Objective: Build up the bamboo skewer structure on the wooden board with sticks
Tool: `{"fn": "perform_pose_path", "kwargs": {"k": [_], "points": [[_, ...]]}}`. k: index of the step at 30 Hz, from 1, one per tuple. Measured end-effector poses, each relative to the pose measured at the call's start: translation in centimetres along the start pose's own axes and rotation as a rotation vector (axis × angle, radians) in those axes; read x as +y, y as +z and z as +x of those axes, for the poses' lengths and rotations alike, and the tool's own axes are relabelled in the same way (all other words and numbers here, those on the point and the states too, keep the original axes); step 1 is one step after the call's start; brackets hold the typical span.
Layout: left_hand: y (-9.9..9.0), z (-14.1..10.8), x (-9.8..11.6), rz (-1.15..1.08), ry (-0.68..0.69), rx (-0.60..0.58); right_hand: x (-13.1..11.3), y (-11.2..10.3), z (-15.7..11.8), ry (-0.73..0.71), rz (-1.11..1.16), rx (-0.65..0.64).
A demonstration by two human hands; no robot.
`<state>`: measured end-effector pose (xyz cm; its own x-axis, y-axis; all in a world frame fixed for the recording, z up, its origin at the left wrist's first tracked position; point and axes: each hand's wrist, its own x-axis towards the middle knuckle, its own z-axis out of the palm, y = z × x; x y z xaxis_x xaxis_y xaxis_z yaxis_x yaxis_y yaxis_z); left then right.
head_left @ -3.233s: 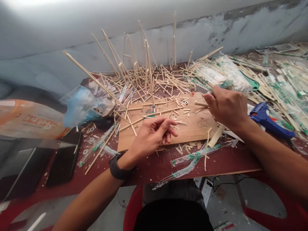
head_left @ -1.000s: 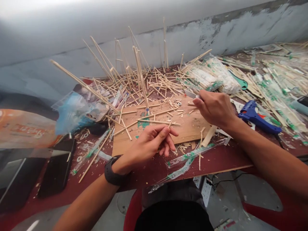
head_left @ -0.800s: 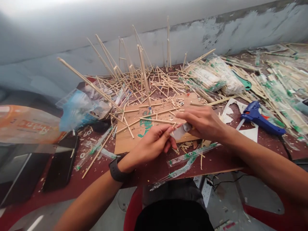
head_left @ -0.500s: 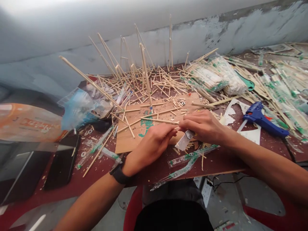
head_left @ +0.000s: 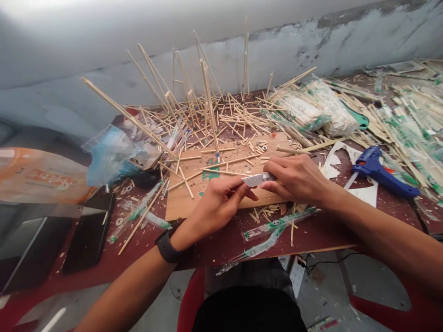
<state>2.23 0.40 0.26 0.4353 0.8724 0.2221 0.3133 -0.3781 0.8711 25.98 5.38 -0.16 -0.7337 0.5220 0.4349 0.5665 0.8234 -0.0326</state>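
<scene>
My right hand [head_left: 298, 179] is wrapped round a utility knife [head_left: 256, 180], its broad blade pointing left. The blade reaches the fingertips of my left hand [head_left: 223, 202], which are closed in a pinch. Whatever they hold is too small and too covered to make out. Both hands are over the front part of a wooden board [head_left: 180, 205]. Thin wooden sticks [head_left: 235, 161] lie across the board just beyond my fingers, among small cut pieces.
Upright stick frames [head_left: 207, 101] and a heap of sticks fill the back by the wall. To the right lie a blue glue gun [head_left: 382, 173] and bagged sticks [head_left: 301, 108]. A phone [head_left: 89, 233] and an orange bag [head_left: 44, 177] are at left. Plastic wrappers [head_left: 266, 242] lie near the front edge.
The knife blade has swung up from pointing down-left to lying nearly level against my left fingertips. My left hand has turned, showing its thumb and fingers, and my right hand has shifted slightly right.
</scene>
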Motion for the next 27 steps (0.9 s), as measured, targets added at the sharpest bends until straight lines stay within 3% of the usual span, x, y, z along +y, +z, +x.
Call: {"fn": "perform_pose_path", "kwargs": {"k": [8,14,25,27], "points": [[0.59,0.05,-0.09,-0.096,-0.014,0.041,-0.71,0.01,0.32,0.055,0.016,-0.091],[0.84,0.03,0.24,-0.128,-0.049,0.053,-0.84,0.17,0.26,0.062,0.005,-0.083],[0.75,0.08,0.07,-0.207,-0.167,0.099,-0.73,0.33,0.84,0.208,-0.203,-0.073],[0.73,0.07,-0.03,-0.246,-0.189,0.123,-0.11,0.07,0.80,0.288,-0.228,-0.094]]}}
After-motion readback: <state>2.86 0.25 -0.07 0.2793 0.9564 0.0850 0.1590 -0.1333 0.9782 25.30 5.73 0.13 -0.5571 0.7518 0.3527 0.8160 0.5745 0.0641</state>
